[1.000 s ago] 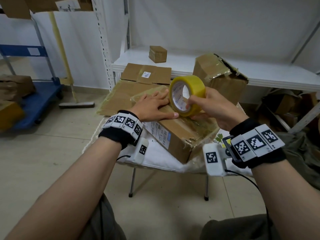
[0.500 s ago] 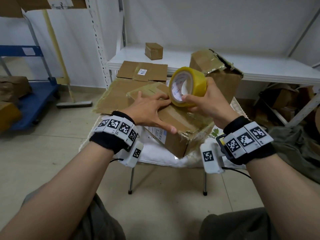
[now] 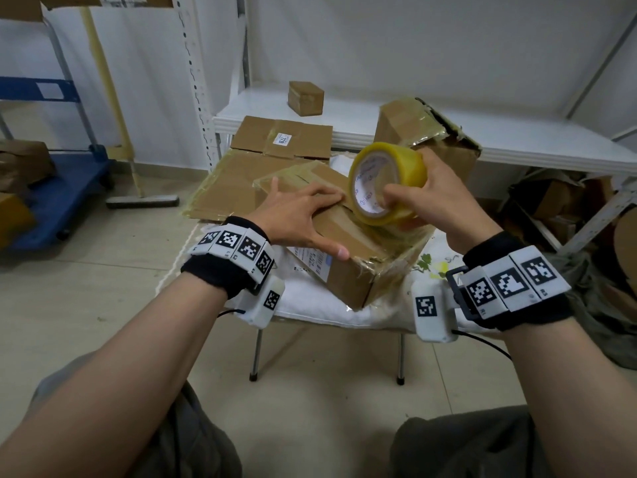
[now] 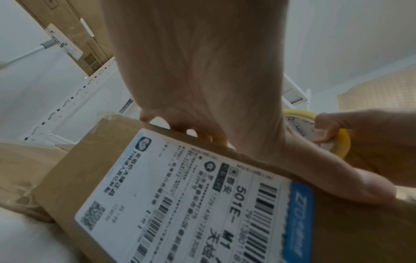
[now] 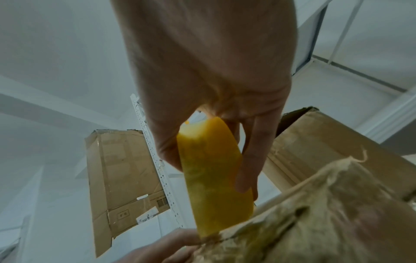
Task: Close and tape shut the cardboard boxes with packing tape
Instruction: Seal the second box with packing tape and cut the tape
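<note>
A closed cardboard box [image 3: 358, 246] with old tape and a shipping label [image 4: 202, 195] lies on a white-covered stool [image 3: 320, 305]. My left hand [image 3: 303, 219] lies flat on the box top, fingers spread and straight, thumb at the near edge. My right hand [image 3: 437, 198] grips a yellow roll of packing tape [image 3: 386, 182], thumb in its core, and holds it on edge against the box top. In the right wrist view the tape roll [image 5: 213, 178] sits between thumb and fingers above the box [image 5: 315, 222].
A second, torn-open cardboard box [image 3: 427, 139] stands behind the tape roll. Flattened cardboard sheets [image 3: 262, 153] lie behind the stool. A small box [image 3: 306, 98] sits on the white shelf [image 3: 517, 139]. A blue cart [image 3: 51, 201] with parcels stands at left.
The right hand has carried the tape roll rightward and toward me along the box top. The left hand stays pressed on the box, its thumb spread toward the near edge.
</note>
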Motion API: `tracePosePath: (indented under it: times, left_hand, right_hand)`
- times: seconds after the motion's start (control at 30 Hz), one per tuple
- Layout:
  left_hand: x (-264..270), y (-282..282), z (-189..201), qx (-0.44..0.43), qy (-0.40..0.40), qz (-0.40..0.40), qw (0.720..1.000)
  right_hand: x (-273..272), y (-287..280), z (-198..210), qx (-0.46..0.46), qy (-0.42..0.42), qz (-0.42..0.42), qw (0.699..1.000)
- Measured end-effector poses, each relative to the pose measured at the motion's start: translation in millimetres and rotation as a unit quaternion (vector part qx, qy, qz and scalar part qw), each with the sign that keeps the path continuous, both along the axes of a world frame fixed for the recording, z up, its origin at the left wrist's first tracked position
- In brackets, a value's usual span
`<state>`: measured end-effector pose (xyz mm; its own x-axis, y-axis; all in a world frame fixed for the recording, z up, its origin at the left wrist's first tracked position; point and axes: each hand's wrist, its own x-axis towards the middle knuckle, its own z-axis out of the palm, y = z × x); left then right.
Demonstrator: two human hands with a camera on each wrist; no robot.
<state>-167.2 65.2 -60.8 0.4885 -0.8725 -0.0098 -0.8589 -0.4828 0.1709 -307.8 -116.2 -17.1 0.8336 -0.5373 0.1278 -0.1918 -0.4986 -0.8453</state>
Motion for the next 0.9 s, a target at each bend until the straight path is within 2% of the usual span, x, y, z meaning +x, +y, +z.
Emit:
tracePosePath:
  times: [0.27,0.5,0.9]
  left_hand:
    - [2.6,-4.5,-0.6,0.039,-0.032,-0.02,0.999]
    - [-2.5,-2.9,1.8,0.001,-0.015,-0.074,0.997]
    - [-10.1,-6.5,0.3,-0.003,-0.025,-0.07,0.997]
  right_hand:
    - [-0.5,-1.3,-1.2,-0.045,0.032,0.021,0.998]
    - [-1.1,-2.5,-4.0,-0.08,0.065,0.027,0.994]
    - [-6.2,-2.4,-8.2,-0.003,-0.037,0.007,0.999]
